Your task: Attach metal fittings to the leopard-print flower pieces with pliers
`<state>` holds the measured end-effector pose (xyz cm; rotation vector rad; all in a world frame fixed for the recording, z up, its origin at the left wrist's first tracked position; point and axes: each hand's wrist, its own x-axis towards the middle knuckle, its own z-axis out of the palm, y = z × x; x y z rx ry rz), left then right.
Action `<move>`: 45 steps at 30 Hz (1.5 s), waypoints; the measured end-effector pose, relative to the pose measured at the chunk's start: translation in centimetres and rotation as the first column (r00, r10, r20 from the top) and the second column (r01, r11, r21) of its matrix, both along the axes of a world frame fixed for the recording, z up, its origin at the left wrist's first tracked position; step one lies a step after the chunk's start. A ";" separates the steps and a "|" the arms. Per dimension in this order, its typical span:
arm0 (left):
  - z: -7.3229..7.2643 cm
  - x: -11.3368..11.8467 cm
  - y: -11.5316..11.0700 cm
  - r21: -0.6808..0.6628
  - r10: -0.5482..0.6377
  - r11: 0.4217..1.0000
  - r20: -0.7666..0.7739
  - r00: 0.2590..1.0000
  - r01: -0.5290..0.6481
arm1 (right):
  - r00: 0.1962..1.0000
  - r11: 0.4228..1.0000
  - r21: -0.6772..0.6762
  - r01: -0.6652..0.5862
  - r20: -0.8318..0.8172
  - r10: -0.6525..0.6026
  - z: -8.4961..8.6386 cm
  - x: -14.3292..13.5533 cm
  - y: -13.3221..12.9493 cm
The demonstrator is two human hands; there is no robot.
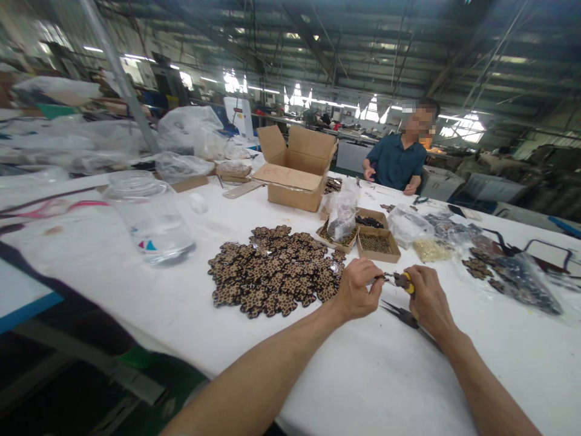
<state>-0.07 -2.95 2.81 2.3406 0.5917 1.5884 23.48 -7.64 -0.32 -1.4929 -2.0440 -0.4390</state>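
The left hand (361, 290) pinches a small piece (380, 277) between thumb and forefinger, just above the white table (345, 369), while the right hand (429, 300) has its fingers wrapped around yellow-handled pliers (403, 280), whose nose points straight at that piece. The piece sits between the two hands, near the right edge of the heap of leopard-print pieces (272, 272); at this size it is hard to say what it is, or whether the nose of the tool bites on it or only meets it. The step in hand looks like fine plier work on a small fitting, and it should go best with the left fingertips gripping close to the working point but clear of the metal, so that the piece cannot twist. The right wrist would do well to stay in line with the tool, with a light first squeeze and a firmer one only once the nose is seated squarely. Both forearms come in low over the table, which should help steadiness. A dark pointed tool (399, 313) lies below the right hand, tips toward the left, so that hand is best kept from dropping onto it. The small cardboard tray (379, 255) of fittings stands conveniently just beyond the hands.
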 end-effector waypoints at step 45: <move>-0.4 0.4 0.0 0.028 -0.008 1.000 0.019 1.000 0.007 | 0.999 0.998 0.060 0.017 0.033 -0.019 -0.9 0.6 0.8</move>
